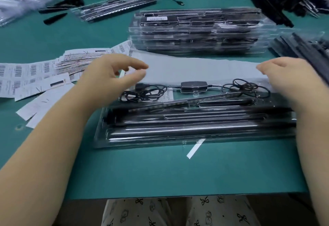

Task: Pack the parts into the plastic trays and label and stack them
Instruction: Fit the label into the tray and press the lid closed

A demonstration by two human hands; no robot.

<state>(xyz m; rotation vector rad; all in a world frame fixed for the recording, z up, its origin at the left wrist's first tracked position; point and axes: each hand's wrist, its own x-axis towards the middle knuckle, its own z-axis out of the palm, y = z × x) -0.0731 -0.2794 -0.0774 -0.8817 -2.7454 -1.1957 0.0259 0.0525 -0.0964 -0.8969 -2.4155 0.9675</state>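
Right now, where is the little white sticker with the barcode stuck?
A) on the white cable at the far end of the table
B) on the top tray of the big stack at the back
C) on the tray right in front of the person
B: the white barcode label sits on the top tray of the stack of packed trays behind the hands.

One open tray [194, 118] in front, one stack of filled trays [197, 33] behind, one loose tray [115, 5] farther back, two hands.
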